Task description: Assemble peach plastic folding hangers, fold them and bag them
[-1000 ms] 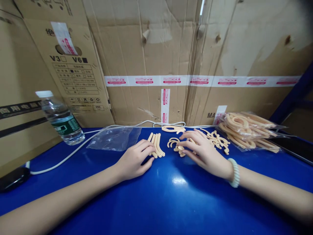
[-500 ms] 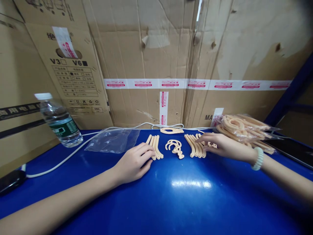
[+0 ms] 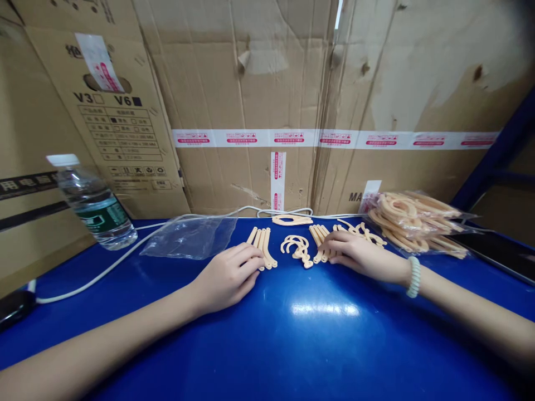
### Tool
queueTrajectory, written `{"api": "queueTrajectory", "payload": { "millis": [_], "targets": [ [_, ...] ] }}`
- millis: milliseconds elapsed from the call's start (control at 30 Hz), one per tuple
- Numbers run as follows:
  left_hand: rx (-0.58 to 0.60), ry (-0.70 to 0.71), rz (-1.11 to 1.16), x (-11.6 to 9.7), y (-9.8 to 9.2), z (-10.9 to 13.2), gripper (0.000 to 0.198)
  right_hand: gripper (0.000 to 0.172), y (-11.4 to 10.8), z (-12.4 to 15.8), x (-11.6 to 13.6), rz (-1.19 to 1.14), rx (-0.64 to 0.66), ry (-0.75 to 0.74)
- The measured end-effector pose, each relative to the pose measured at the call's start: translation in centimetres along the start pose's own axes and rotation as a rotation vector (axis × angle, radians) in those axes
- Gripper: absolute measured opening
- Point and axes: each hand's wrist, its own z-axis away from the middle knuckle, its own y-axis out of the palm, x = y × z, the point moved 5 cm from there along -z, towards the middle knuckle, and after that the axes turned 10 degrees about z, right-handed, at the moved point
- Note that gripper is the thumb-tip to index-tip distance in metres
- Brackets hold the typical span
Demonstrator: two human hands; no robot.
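I am sorting hooks at frame centre: left hand (image 3: pixel 228 274) rests flat, holding nothing, fingertips on one row (image 3: pixel 263 247); right hand (image 3: pixel 359 255), fingers loosely together, gathers another row (image 3: pixel 322 240), which I judge needs squaring next.

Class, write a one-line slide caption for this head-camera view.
Left hand and right hand rest on rows of beige hooks on a blue table.

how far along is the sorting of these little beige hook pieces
Done: one neat row of hooks lies under the left hand. In hand: the right hand rests on a second row. Left: curled pieces between the rows, a loose heap behind, and the clear bag lying flat and apparently unfilled.
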Motion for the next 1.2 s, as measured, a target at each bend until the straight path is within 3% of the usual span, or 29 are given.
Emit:
{"api": "queueTrajectory", "payload": {
  "millis": [167,267,433,767,1200],
  "targets": [
    [-0.041,0.08,-0.122,-0.4,-0.2,0.2,0.016,0.034,-3.1,1.2,-2.9,0.027,-0.087,0.109],
    [-0.052,0.153,-0.164,-0.8,-0.2,0.3,0.018,0.036,-4.5,2.6,-5.6,0.134,-0.042,0.181],
    [-0.055,0.185,-0.169,-1.1,-0.2,0.1,0.018,0.057,-3.6,4.2,-7.9,0.192,0.148,0.192],
    [-0.042,0.21,-0.185,-1.2,-0.2,0.1,0.019,0.088,-1.6,5.2,-9.5,0.101,0.308,0.351],
    [-0.038,0.173,-0.157,-1.0,-0.1,0.1,0.019,0.047,-1.8,3.2,-7.3,-0.041,0.263,0.241]
  ]
}}
